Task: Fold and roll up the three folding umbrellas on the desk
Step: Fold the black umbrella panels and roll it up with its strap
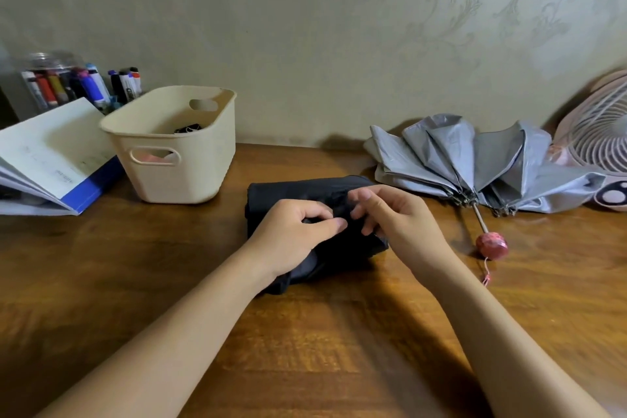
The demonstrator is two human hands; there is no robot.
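Item: black folding umbrella [305, 193], lying near the middle of the wooden counter [305, 349], canopy gathered into a loose bundle under both hands.

Left hand [291, 234]: grip pressed together, thumb and forefinger pinching a fold of black fabric on top of the bundle. Right hand [393, 214]: fingers curled and nearly closed, fingertips on the same fabric just right of the left grip; whether they held a strap could not be told.

Item: silver umbrella [468, 159], far right, collapsed but unrolled, panels splayed, pink handle [491, 244] pointing toward the near edge. A third umbrella was not seen.

Risks, as judged: slack pleats would likely spring open if either pinch loosened; uneven folds could leave the roll too fat to fasten.

Other stock: cream basket [176, 146] far left; open booklet [51, 159] and jar of markers [68, 81] beyond it; pink fan [597, 136] at far right.

Writing: print on the booklet too small to read; no brand legible.
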